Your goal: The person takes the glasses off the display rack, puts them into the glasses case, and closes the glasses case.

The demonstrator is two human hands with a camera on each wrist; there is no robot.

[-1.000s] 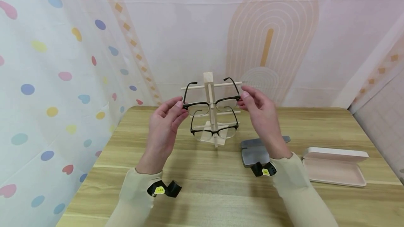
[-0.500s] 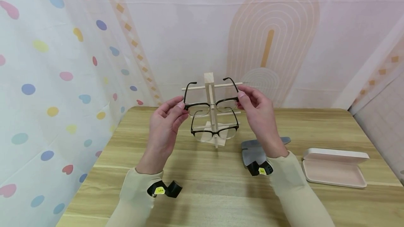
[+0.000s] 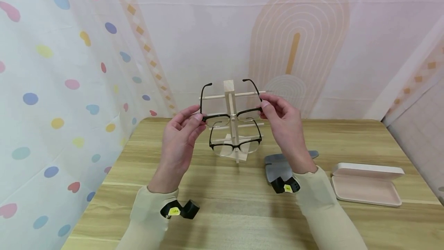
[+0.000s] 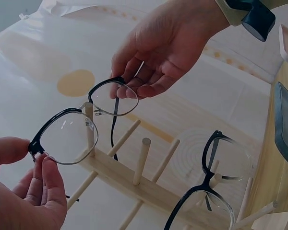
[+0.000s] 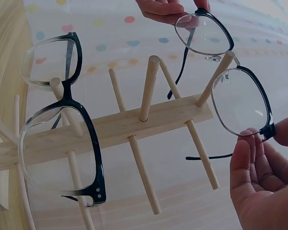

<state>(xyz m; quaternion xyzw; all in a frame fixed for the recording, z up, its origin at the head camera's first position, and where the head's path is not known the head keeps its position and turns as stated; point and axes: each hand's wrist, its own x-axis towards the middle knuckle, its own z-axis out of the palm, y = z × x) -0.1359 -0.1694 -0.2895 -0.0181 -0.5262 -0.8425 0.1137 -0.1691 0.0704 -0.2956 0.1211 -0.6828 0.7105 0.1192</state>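
A pair of black half-rim eyeglasses (image 3: 217,116) is at the top of a wooden eyeglasses stand (image 3: 229,86), its bridge right at the top front peg (image 4: 90,125). My left hand (image 3: 178,146) pinches its left end piece between thumb and fingers. At the other end piece, my right hand (image 3: 285,131) pinches the hinge area. Both temples are unfolded and point back, their tips above the upper crossbar (image 3: 248,94). Lower down, a second pair of black-browed eyeglasses (image 3: 236,147) hangs on another peg, touched by neither hand.
Under my right wrist lies an open grey glasses case (image 3: 277,167), partly hidden by the arm. Farther right sits an open pale pink glasses case (image 3: 367,188). The stand is on a wood-grain table (image 3: 222,211), with a patterned curtain (image 3: 194,41) behind.
The upper eyeglasses' temple tips have risen above the crossbar. My right hand has shifted slightly left along the frame. The left hand is nearly still, and the lower eyeglasses stay in place.
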